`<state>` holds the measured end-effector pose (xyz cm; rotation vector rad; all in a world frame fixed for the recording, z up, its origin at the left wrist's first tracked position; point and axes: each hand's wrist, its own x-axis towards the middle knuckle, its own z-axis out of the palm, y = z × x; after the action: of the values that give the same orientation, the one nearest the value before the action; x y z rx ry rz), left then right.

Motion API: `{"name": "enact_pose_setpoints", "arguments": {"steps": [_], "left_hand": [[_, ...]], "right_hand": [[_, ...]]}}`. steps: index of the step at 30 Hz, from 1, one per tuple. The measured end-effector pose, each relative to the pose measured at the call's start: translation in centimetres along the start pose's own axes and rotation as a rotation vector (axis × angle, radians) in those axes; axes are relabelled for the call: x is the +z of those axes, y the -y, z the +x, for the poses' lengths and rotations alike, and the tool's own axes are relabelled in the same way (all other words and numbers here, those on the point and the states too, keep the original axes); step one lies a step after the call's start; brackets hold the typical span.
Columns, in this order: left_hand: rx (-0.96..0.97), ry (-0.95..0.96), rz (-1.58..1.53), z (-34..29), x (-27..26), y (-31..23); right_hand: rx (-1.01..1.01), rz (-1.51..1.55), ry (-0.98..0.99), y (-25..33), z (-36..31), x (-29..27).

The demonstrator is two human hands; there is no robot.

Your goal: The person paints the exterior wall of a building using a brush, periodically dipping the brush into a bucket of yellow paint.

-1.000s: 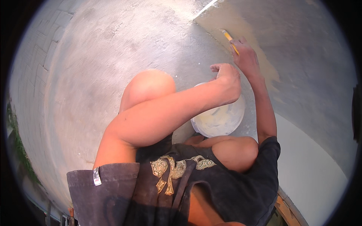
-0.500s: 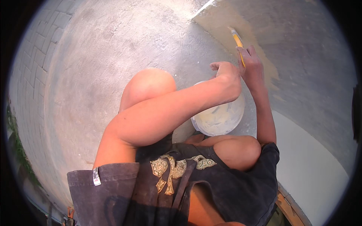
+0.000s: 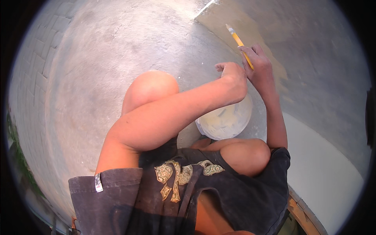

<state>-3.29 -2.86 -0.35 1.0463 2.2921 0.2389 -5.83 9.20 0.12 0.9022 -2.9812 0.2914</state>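
Observation:
In my right hand point(image 3: 258, 66) is a paintbrush point(image 3: 239, 44) with a yellow handle and pale, smeared bristle end. It is held near the foot of the grey wall point(image 3: 313, 55), with the bristles pointing up and left; I cannot tell whether they touch. My left hand point(image 3: 232, 74) hangs bent at the wrist, fingers loosely curved and apart, with nothing visible in it. Just below it stands a white round bucket point(image 3: 225, 122) smeared with cream-coloured paint or paste, partly covered by my left forearm.
My bare knees point(image 3: 150, 88) flank the bucket as I squat on the rough grey floor point(image 3: 98, 78). A brownish patch point(image 3: 231, 23) marks the wall's lower part. Paving blocks point(image 3: 39, 51) line the far left; a pale surface point(image 3: 317, 156) lies at the right.
The paintbrush and my right hand have shifted slightly to the left, and the brush leans more to the left. My left hand stays by the bucket, and the whole view has shifted a little.

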Motion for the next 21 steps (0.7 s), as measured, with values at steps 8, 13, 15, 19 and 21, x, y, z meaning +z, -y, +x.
{"name": "enact_pose_setpoints", "arguments": {"steps": [8, 13, 15, 19, 21], "left_hand": [[-0.007, -0.002, -0.017, 0.1, -0.3, 0.0], [0.021, 0.04, 0.04, -0.3, 0.0, -0.4], [0.038, 0.094, 0.028, -0.5, 0.2, -0.8], [0.115, 0.15, 0.013, -0.4, 0.2, -1.1], [0.072, 0.133, 0.006, -0.5, 0.1, -0.9]], "right_hand": [[0.022, -0.026, -0.112, 0.7, 1.5, -4.0], [0.0, 0.098, 0.086, 1.2, 1.7, -1.3], [-0.055, 0.142, 0.153, -0.8, 2.9, 3.8], [-0.108, 0.067, 0.198, -2.6, 5.5, 9.4], [-0.124, 0.043, 0.213, -3.1, 6.5, 10.8]]}}
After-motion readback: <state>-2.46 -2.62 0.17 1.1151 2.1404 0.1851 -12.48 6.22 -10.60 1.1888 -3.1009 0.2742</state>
